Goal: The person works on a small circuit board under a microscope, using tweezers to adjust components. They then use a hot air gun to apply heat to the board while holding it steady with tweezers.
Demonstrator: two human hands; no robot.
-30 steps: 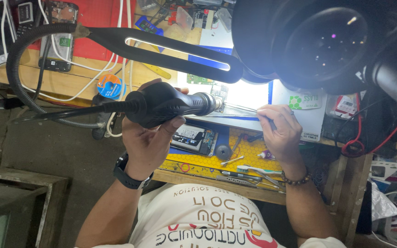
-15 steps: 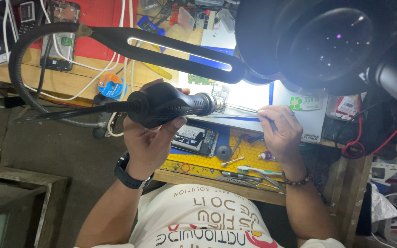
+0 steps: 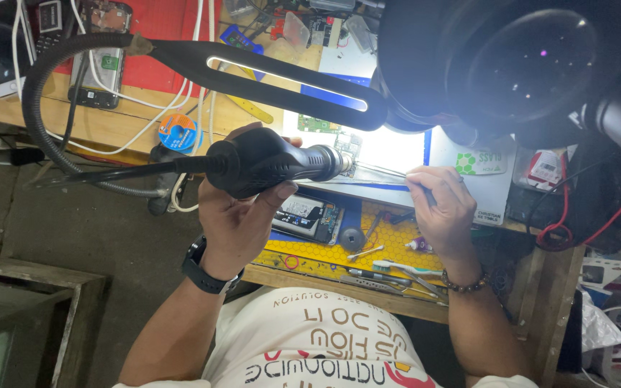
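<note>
At a cluttered repair counter [image 3: 328,284], the left hand [image 3: 242,215] grasps a black hot-air gun [image 3: 267,164] — long axis level, nozzle pointing right at the lit circuit board [image 3: 339,144] — while the right hand [image 3: 443,208], just beyond, pinches thin tweezers [image 3: 389,172] aimed back leftward.

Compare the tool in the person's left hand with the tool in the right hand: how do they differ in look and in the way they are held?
The hot-air gun is thick, black and corded, wrapped in the whole left hand. The tweezers are thin, bare metal with no cord, pinched in the fingertips of the right hand. Both point at the circuit board under the lamp.
</note>
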